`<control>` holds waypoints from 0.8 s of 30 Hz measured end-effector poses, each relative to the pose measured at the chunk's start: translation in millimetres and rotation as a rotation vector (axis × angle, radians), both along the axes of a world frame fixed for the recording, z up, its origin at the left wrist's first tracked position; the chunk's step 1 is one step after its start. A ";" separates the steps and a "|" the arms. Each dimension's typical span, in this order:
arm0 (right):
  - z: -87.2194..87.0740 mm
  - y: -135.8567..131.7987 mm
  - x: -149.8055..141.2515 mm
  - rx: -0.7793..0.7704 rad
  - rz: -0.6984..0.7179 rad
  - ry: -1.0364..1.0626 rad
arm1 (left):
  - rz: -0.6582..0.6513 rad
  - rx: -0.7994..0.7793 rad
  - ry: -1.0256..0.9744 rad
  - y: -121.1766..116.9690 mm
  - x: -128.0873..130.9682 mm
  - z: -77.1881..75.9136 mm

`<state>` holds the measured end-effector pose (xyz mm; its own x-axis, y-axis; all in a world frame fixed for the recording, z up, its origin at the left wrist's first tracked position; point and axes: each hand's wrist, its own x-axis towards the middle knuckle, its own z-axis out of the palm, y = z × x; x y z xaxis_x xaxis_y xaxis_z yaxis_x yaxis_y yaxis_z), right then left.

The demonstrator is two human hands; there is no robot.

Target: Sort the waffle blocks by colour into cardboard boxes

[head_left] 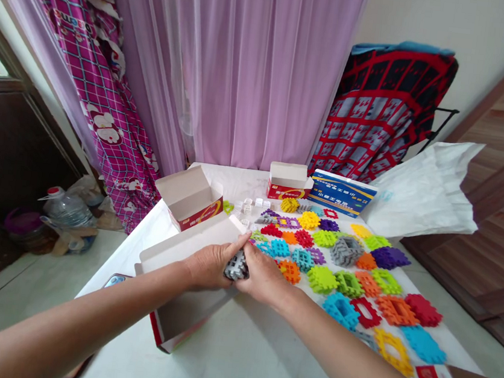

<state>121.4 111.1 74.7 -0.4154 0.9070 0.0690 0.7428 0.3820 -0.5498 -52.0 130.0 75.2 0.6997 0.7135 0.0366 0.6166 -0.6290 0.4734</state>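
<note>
Both of my hands are closed around a grey notched building block point(236, 266), over the near side of an open cardboard box point(174, 313). My left hand point(211, 263) grips it from the left, with the thumb on top. From the right, my right hand point(265, 272) presses on the same block, its thumb close to the other one. The fingers cover part of the block. Just right of my hands lie an orange notched block point(289, 271) and a teal one point(302, 259).
Many colourful notched blocks spread over the right of the white table point(232, 363). A smaller open box point(193, 200), a red box point(286, 184) and a blue box point(342, 193) stand behind. A phone point(115, 280) lies left; a white bag point(429, 191) is at right.
</note>
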 end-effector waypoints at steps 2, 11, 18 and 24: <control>2.7 6.6 -1.6 -0.023 0.035 -0.017 | 0.065 0.006 0.027 -0.8 2.7 -2.4; 28.1 51.4 7.9 -0.411 0.288 0.036 | 0.172 0.043 0.111 -2.7 11.5 -21.1; 16.2 58.8 10.6 -0.680 0.206 0.213 | 0.200 0.056 0.120 -6.8 10.5 -31.9; 3.7 53.8 12.4 -0.451 0.191 0.248 | 0.175 0.081 0.157 -7.7 10.7 -40.5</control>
<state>133.8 165.0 78.4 -0.5962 0.7794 -0.1925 0.5104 0.1829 -0.8403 -41.3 122.3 34.7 0.5670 0.8237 -0.0009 0.7816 -0.5377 0.3162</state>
